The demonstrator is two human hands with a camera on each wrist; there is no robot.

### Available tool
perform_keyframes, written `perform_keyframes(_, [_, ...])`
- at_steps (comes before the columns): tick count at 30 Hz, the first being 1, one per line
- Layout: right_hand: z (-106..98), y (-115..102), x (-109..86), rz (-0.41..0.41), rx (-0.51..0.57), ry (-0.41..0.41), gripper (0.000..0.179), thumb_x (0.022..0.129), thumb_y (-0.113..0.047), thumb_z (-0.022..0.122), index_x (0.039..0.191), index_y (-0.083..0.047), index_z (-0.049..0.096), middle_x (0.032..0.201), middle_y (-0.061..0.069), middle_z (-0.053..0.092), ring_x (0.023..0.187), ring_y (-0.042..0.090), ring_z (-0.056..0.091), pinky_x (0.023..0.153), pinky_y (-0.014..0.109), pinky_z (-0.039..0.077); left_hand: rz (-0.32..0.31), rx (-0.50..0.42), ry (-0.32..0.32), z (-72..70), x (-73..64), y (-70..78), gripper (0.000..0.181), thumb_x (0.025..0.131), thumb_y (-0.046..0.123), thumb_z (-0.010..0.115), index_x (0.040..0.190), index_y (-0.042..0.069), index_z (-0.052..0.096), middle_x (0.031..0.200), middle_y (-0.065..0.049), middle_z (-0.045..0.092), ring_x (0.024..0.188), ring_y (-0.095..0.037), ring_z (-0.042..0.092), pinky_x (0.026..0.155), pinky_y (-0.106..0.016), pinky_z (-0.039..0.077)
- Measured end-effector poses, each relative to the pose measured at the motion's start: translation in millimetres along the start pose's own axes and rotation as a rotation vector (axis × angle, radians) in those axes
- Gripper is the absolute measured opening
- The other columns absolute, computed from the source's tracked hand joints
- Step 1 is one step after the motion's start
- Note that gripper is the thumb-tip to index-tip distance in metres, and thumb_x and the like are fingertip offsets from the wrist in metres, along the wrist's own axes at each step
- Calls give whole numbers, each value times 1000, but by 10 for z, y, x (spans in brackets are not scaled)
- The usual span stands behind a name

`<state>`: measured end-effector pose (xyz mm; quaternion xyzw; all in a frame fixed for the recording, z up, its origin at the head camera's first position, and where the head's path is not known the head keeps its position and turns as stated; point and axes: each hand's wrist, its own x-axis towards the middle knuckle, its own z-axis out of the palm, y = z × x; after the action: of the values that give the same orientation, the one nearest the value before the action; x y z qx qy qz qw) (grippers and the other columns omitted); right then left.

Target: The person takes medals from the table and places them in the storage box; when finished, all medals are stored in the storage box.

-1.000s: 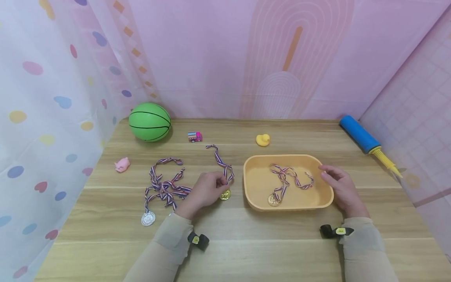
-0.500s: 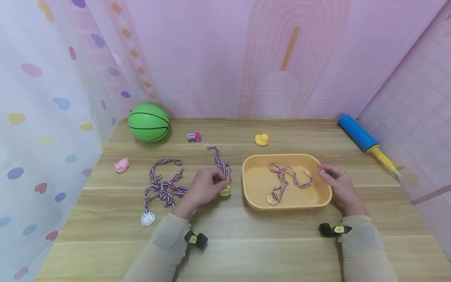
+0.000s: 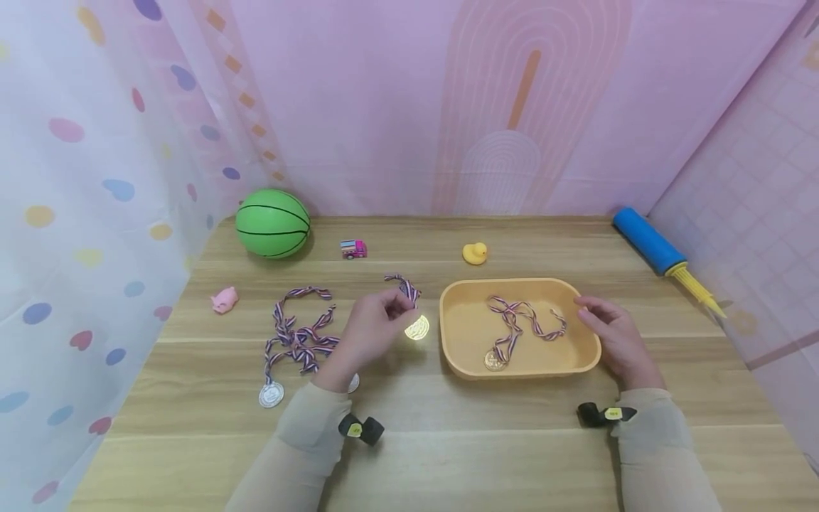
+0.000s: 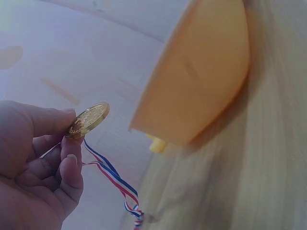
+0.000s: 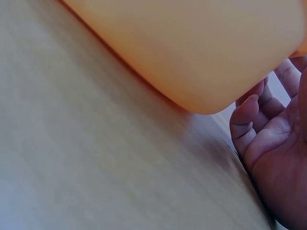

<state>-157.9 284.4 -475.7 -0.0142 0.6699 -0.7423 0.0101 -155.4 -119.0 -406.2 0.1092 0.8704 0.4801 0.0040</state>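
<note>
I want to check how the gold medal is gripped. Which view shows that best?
The left wrist view: the gold medal sits large, pinched by the left hand. The head view shows it small beside the yellow tray. The right wrist view misses it.

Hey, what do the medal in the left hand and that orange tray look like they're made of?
The gold medal looks like shiny gold-coloured metal, or possibly plated plastic: it glints brightly and has a thin embossed edge. Its ribbon looks like woven fabric with red, white and blue stripes. The orange tray looks like smooth moulded plastic with a dull satin finish, going by its rounded corners and even colour.
</note>
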Motion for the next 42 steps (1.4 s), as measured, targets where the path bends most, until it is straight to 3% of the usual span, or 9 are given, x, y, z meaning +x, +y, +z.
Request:
perform_keyframes(11, [44,5,5,14,-16,-7,19,94,-9,62,109,-18,71,106,-5,56,98,10,48,80,15,49,12,-38,28,-57,43,137,8,86,16,72,85,11,66,79,-1,64,73,-18,57,66,-32,50])
perform_keyframes(14, [82,21,13,4,-22,-2,19,93,-8,62,107,-19,71,106,-6,57,99,10,48,81,15,48,14,-25,43,-122,57,158,10,87,19,71,85,11,66,78,-1,64,72,-18,56,64,-32,49])
perform_keyframes(20, [216,29,41,11,-70,9,19,93,-9,63,109,-15,71,107,-8,58,103,10,47,84,14,46,82,-28,83,-317,122,246,12,87,16,72,83,8,64,76,-4,63,67,-18,55,58,-27,47])
perform_keyframes(28, [466,66,134,33,-111,20,15,92,-12,65,104,-18,70,105,-7,58,99,12,47,78,17,48,145,-7,144,-520,204,363,11,87,14,72,83,6,65,76,-5,64,66,-19,54,56,-25,46])
perform_keyframes(42, [933,168,277,46,7,18,13,89,-3,66,99,-11,67,106,2,52,97,16,47,75,19,51,217,-6,208,-478,262,533,8,86,12,71,84,7,65,76,-4,64,64,-17,54,56,-24,47])
